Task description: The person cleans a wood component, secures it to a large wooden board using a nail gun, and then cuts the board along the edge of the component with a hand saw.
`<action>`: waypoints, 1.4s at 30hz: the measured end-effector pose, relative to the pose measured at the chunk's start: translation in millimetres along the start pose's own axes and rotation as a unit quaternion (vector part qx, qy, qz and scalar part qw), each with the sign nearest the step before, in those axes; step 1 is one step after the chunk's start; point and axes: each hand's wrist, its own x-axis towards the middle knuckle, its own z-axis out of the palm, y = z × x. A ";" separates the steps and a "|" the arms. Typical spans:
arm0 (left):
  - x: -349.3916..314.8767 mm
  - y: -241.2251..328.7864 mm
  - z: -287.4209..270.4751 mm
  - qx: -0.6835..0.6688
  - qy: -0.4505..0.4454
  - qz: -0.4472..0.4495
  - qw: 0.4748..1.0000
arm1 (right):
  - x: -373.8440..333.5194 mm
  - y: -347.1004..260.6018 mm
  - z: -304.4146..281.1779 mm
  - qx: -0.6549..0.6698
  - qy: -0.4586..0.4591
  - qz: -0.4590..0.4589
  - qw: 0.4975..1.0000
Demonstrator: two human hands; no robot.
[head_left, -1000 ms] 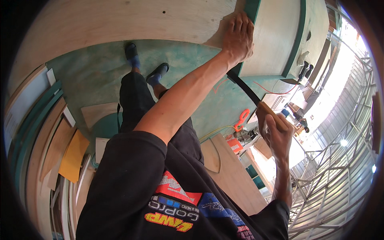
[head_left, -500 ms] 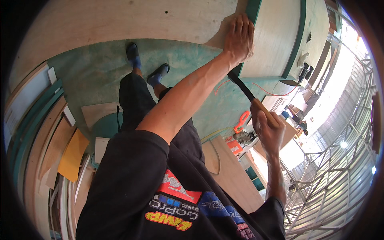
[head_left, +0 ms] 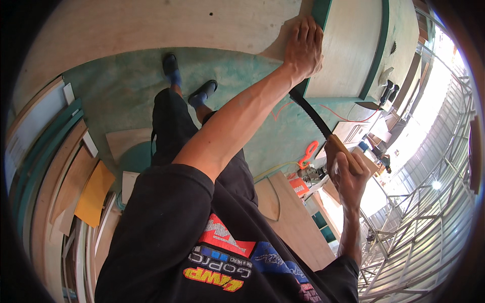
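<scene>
My right hand (head_left: 347, 174) is closed round the wooden handle of a hand saw (head_left: 313, 115) with a narrow, dark, toothed blade that looks slightly curved. The blade slants up and left to the end of a green wooden strip (head_left: 320, 15), close below my left wrist. Whether the teeth are in the wood cannot be seen there, as the wrist and the strip's edge hide the tip. My left hand (head_left: 304, 48) presses down on the strip with its fingers bent over it, where the strip meets a pale wooden panel (head_left: 151, 25).
A round saw blade (head_left: 393, 48) and a black-handled tool (head_left: 388, 93) lie on the panel's right part. A red cord (head_left: 336, 113) and an orange coil (head_left: 309, 151) are beyond the saw. Boards (head_left: 65, 197) lean at the left. My feet stand on the green-stained floor (head_left: 121, 81).
My right hand has drawn the saw a little right and down, away from the strip, so more of the toothed blade shows. My left hand stays on the strip.
</scene>
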 end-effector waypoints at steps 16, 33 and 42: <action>-5.7 7.9 -2.4 -0.001 0.016 0.006 1.000 | 4.9 40.7 30.5 0.052 0.018 -0.005 0.998; 1.2 4.6 -1.6 -0.004 -0.001 0.003 1.000 | 2.0 32.5 11.1 0.063 -0.001 0.013 0.998; -0.2 4.9 0.3 -0.010 -0.012 0.005 1.000 | -1.0 46.6 23.2 0.060 0.023 -0.036 0.997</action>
